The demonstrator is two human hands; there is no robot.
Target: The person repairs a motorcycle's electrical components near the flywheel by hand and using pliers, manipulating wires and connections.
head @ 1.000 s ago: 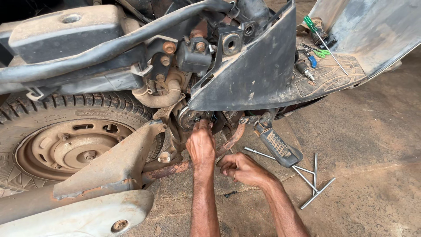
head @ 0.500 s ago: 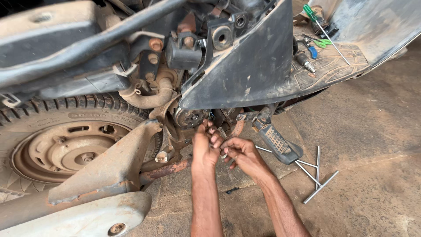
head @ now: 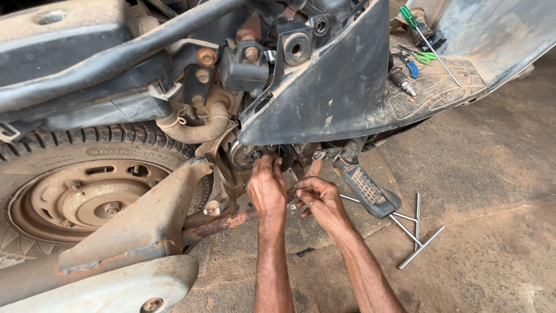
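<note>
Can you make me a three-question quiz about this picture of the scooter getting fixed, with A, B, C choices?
1. Where do the silver T-shaped metal wrenches lie?
A on the concrete floor
B on the tyre
C in a hand

2. What colour is the handle of the long screwdriver on the footboard?
A red
B green
C yellow

3. What is the left hand doing?
A resting on the floor
B waving
C reaching under the black scooter panel

Answers: 1 A, they rest on the ground right of the footpeg. 2 B, its handle is bright green. 3 C, its fingers touch parts beneath the panel.
</note>
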